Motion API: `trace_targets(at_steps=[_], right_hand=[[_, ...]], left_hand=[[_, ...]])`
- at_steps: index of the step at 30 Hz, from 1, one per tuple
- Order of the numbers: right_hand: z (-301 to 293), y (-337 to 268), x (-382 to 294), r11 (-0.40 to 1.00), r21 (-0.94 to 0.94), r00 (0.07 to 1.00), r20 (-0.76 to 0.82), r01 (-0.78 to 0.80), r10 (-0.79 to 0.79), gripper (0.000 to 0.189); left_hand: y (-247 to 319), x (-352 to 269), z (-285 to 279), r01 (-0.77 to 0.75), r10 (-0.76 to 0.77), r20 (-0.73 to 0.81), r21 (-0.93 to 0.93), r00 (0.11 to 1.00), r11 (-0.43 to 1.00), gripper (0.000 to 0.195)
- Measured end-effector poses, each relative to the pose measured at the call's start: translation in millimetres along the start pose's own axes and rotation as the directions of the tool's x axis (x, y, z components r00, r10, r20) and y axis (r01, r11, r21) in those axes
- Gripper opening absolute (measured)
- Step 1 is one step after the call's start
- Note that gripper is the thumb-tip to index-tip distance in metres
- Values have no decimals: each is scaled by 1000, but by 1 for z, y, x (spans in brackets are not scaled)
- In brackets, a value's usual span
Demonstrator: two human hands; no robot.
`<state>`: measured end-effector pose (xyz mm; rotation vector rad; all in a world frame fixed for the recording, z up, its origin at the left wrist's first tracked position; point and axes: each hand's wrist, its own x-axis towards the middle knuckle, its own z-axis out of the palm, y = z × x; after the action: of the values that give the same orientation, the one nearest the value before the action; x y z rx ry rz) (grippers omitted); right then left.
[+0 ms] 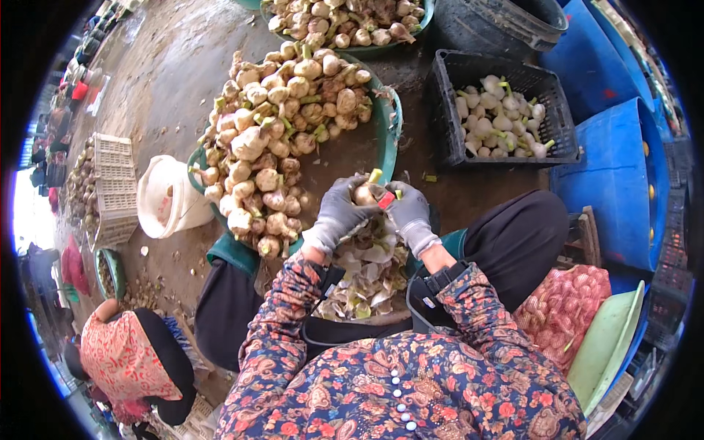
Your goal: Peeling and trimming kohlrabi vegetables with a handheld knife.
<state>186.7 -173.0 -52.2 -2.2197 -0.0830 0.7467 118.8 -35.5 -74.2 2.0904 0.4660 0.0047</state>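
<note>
My left hand point(344, 206), in a grey glove, holds a garlic bulb point(364, 194) with a short cut green stem. In my right hand point(406, 209), gloved alike, is a small tool with a red part point(386, 200); its working end is hard to make out against the bulb. Both hands meet over the near rim of a green tub point(391, 132) heaped with unpeeled garlic bulbs point(275, 143). Loose garlic skins point(368, 275) lie in a pile below my hands, between my legs. Cleaned white garlic bulbs point(498, 118) fill part of a black plastic crate point(506, 160) at the right.
A white bucket point(173, 198) and a pale crate point(114, 187) stand left. Another garlic tub point(352, 50) is at the top. Blue barrels point(605, 181), a red mesh sack point(566, 313) and a light green basin point(608, 349) are at the right. A co-worker point(132, 357) sits lower left.
</note>
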Motion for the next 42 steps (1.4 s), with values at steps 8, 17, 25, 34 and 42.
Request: trace_targets(at_steps=[8,17,25,34,42], right_hand=[[3,1,-16,907,-101,911,1,410,-412,32],[-11,5,-27,576,729,816,551,-369,-175,33],[-18,15,-25,803,595,693,594,-38,-408,42],[-3,23,-32,824,303,683,461,479,-566,58],[9,4,-53,699,-214,730,252,683,-636,32]], left_hand=[[30,-40,-21,-29,29,20,19,999,999,59],[13,-62,-5,79,-130,-50,-566,990,821,68],[15,-69,-34,-234,239,51,-99,970,967,36],[-8,-86,-19,365,-391,343,-931,854,-19,25],[-7,-83,-13,305,-439,180,-924,880,232,20]])
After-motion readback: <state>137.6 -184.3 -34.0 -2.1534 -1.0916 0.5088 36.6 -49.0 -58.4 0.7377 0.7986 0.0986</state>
